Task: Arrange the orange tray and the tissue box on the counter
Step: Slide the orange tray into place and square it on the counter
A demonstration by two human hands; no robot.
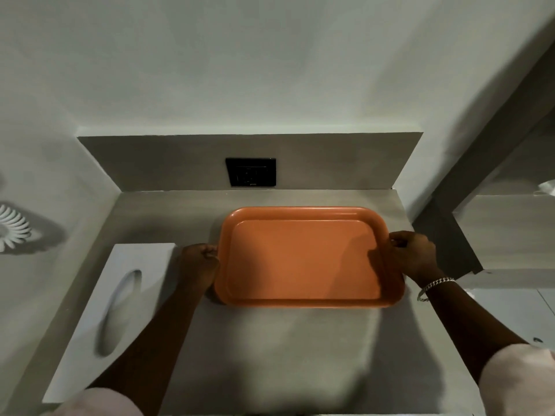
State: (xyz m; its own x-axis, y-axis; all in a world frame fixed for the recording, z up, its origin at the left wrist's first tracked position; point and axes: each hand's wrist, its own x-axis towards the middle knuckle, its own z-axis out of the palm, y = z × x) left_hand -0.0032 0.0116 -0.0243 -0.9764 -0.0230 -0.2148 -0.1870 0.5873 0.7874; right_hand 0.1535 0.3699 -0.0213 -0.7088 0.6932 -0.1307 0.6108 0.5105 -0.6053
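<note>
An empty orange tray (303, 259) lies flat on the grey counter (270, 349), right of centre and near the back wall. My left hand (200, 262) grips its left rim and my right hand (413, 255) grips its right rim; a silver bracelet sits on the right wrist. A white tissue box (99, 319) with an oval slot lies along the counter's left side, just left of my left forearm and apart from the tray.
A black wall socket (251, 172) is set in the grey backsplash behind the tray. A white round vent (10, 228) sits on the left wall. To the right, a grey ledge (507, 232) and a dark post border the counter.
</note>
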